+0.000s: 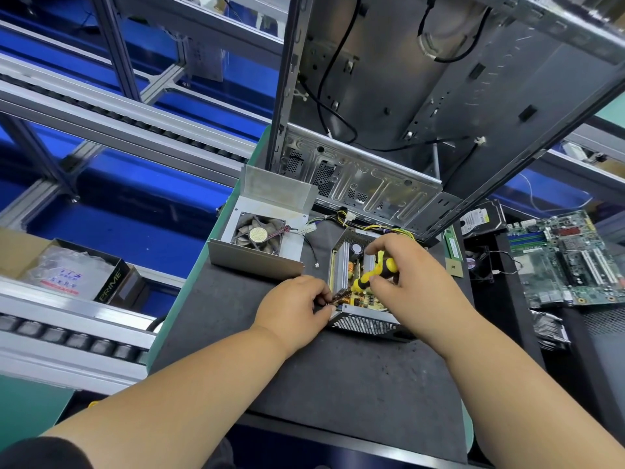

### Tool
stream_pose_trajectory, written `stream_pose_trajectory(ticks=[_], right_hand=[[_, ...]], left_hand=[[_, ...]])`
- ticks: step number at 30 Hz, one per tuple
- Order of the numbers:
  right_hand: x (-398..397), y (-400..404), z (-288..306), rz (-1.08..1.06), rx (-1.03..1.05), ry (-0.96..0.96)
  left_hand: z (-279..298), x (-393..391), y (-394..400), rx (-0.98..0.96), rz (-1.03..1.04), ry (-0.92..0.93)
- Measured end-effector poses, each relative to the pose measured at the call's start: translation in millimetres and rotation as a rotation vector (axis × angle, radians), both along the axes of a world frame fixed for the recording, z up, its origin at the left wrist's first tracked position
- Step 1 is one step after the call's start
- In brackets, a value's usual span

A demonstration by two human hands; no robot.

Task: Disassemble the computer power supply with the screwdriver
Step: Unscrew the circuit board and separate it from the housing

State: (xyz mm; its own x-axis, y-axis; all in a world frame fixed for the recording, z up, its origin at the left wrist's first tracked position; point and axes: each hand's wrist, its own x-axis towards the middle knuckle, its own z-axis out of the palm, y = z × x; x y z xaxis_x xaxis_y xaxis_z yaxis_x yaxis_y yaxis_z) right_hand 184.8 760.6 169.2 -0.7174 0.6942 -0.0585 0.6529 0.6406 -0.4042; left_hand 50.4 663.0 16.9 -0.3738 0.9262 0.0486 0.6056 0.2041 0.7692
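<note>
While the opened power supply [363, 289] sat on the dark surface [338, 377] just ahead of both hands, the right hand [411, 269] gripped the yellow-and-black screwdriver [373, 274]. Its long axis slanted down and left toward the near-left corner, where the left hand [296, 308] pinched something small at the casing's edge, nearer the tip.

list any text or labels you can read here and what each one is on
"PRIME" on the side of the black box at the left.
"TTS" in blue on the plastic bag inside that box; the red print below it is too blurred to read.
Hard drive label: too small to read.
Round fan sticker: too small to read.
Motherboard markings: unreadable.
</note>
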Motion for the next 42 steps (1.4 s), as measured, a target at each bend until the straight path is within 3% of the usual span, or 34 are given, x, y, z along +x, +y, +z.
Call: stream_pose_trajectory(ticks=[5, 10, 19, 25, 37, 42], right_hand=[[0.2, -1.4, -0.9, 0.038, -0.012, -0.017], [-1.0, 1.2, 2.7, 0.081, 0.218, -0.178], [-1.6, -2.0, 0.8, 0.018, -0.056, 0.012], [-1.7, -3.2, 1.2, 0.033, 0.146, -0.113], [-1.8, -3.4, -1.6, -0.001, -0.045, 0.011], [-0.4, -4.7, 0.6, 0.045, 0.102, -0.085]], left_hand=[[-1.2, -0.1, 0.7, -0.006, 0.002, 0.013], [-0.8, -0.1, 0.7, -0.006, 0.002, 0.017], [-0.1, 0.4, -0.5, 0.01, 0.007, 0.005], [-0.4, 0.1, -0.3, 0.005, 0.007, 0.007], [-0.6, 0.2, 0.1, -0.008, 0.006, 0.012], [0.0, 0.4, -0.2, -0.009, 0.011, 0.013]])
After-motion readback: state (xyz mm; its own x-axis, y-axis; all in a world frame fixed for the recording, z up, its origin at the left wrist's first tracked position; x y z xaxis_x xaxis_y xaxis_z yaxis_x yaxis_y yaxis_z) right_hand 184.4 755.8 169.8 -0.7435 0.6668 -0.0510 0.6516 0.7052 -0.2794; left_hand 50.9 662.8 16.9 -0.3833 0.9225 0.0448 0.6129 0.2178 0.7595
